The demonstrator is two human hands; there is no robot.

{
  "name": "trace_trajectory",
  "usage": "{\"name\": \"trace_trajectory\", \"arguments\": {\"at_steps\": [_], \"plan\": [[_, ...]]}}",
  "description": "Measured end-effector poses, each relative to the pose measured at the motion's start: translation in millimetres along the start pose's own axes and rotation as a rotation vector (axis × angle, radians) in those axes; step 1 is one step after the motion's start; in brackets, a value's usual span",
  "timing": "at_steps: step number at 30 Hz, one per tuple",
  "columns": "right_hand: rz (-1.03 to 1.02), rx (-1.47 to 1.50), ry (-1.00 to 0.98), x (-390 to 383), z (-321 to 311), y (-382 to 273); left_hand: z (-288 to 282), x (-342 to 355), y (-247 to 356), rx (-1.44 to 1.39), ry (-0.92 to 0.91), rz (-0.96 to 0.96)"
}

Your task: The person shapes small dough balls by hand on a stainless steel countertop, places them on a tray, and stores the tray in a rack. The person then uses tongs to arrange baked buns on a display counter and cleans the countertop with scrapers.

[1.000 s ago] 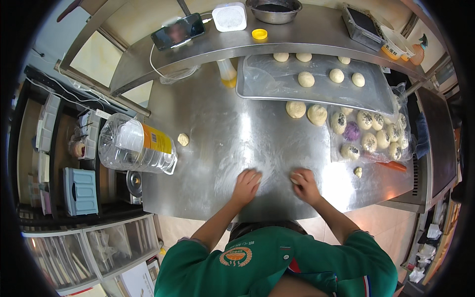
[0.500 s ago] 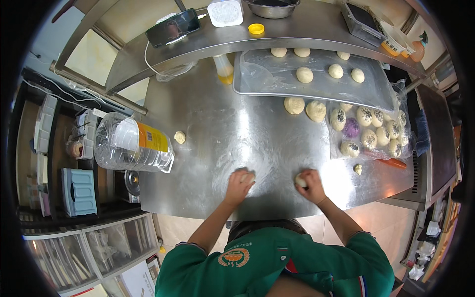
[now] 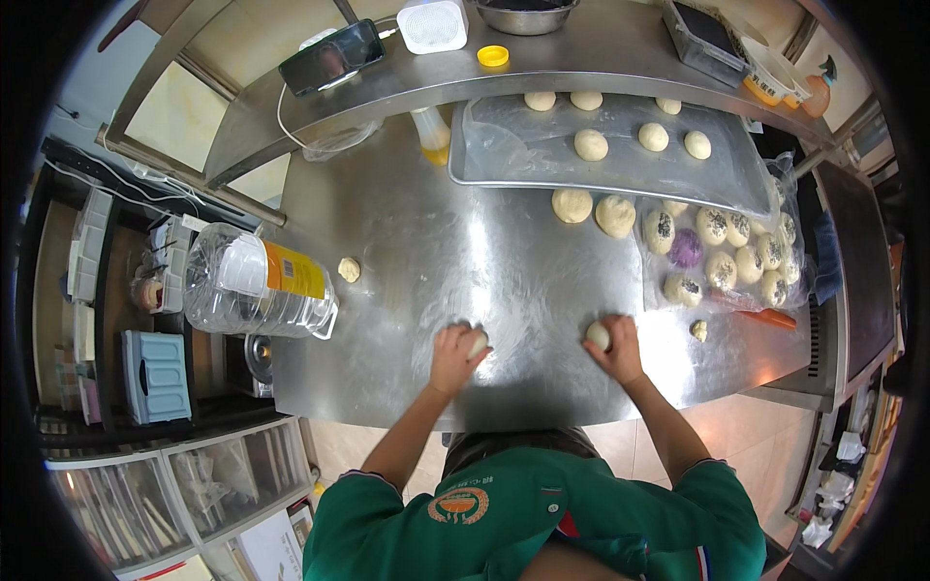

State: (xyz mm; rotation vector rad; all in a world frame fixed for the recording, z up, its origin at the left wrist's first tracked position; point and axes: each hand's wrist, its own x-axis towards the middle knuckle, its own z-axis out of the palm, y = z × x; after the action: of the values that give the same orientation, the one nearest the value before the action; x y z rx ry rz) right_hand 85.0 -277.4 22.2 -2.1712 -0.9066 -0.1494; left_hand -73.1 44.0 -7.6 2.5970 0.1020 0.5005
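Observation:
My left hand point(image 3: 452, 359) curls around a pale dough ball point(image 3: 477, 345) on the steel worktop point(image 3: 407, 281). Over to the right, my right hand point(image 3: 621, 349) cups a second dough ball point(image 3: 599, 336), its fingers wrapped round the far side. Both balls appear to rest on the metal, which is streaked with white flour between the hands. Two larger dough balls, one point(image 3: 572, 205) beside the other point(image 3: 615, 216), sit farther back. A small dough scrap point(image 3: 349, 269) lies at the left, and another scrap point(image 3: 699, 331) at the right.
Behind is a metal tray point(image 3: 542, 172) with several dough balls. Seeded buns and a purple one point(image 3: 686, 249) sit under plastic at right, by an orange-handled tool point(image 3: 770, 318). A large clear jug point(image 3: 218, 276) lies at left. A raised shelf point(image 3: 542, 63) holds a phone point(image 3: 332, 56).
My left hand has shifted slightly left and forward, my right hand slightly right and forward. Each dough ball has moved along with its hand, and more of both now shows.

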Motion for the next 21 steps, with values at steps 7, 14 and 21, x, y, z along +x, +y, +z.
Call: {"name": "trace_trajectory", "arguments": {"at_steps": [7,14,21], "plan": [[0.066,-0.247,0.134,76.0,69.3,-16.8,56.7,94.5,24.4,0.014,0.215,0.015],[0.009,-0.099,0.032,18.4,6.1,4.7,9.5,14.1,19.2,-0.037,-0.005,-0.124],[-0.065,-0.122,0.17,70.7,74.4,-11.6,59.6,83.7,38.8,0.008,0.15,0.038]]}}
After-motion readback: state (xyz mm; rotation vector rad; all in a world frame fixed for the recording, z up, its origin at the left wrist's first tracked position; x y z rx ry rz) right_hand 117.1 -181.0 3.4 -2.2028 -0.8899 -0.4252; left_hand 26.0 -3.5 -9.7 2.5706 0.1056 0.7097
